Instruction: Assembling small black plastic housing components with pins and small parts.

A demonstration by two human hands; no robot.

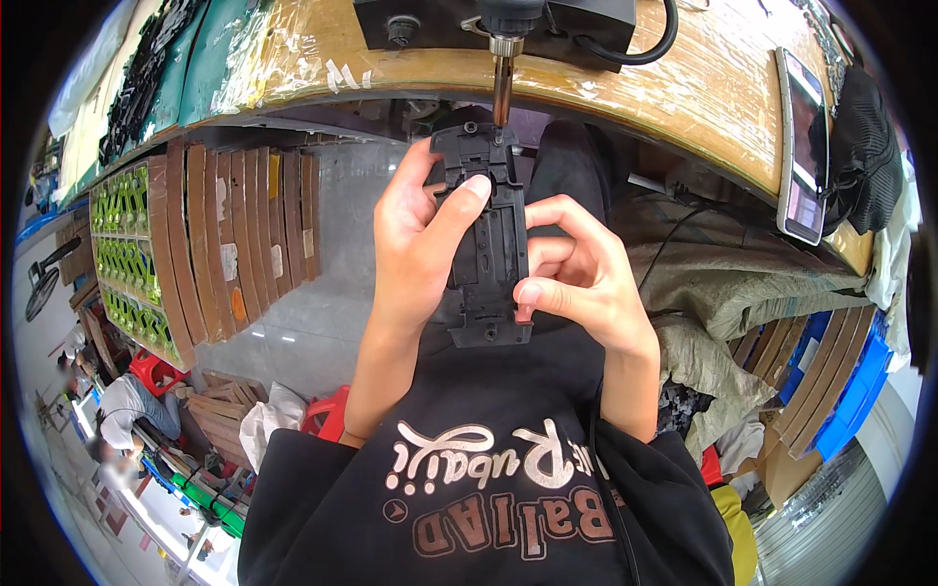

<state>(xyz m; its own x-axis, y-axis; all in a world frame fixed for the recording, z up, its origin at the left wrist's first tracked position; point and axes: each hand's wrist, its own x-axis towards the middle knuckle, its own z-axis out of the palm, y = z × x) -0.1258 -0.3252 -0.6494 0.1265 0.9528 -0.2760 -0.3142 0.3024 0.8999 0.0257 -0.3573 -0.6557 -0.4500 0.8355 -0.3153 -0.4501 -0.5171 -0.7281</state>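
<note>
Both hands hold a long black moulded plastic housing (496,234) in front of my body, just off the bench edge. My left hand (420,234) grips its left side, thumb laid across the ribbed face and fingers curled behind the edge. On the other side my right hand (586,269) is closed on the lower right edge, thumb tip and bent fingers against it. A fixed electric screwdriver (502,83) points down from the bench, its bit tip at the housing's upper right corner. Whether a screw sits under the tip is too small to tell.
The worn wooden bench (293,54) carries the black screwdriver base (576,34) and a phone (803,146) at right. Stacked brown trays (230,244) with green parts stand left. Sacking (713,254) lies right. A person (132,415) sits at far left.
</note>
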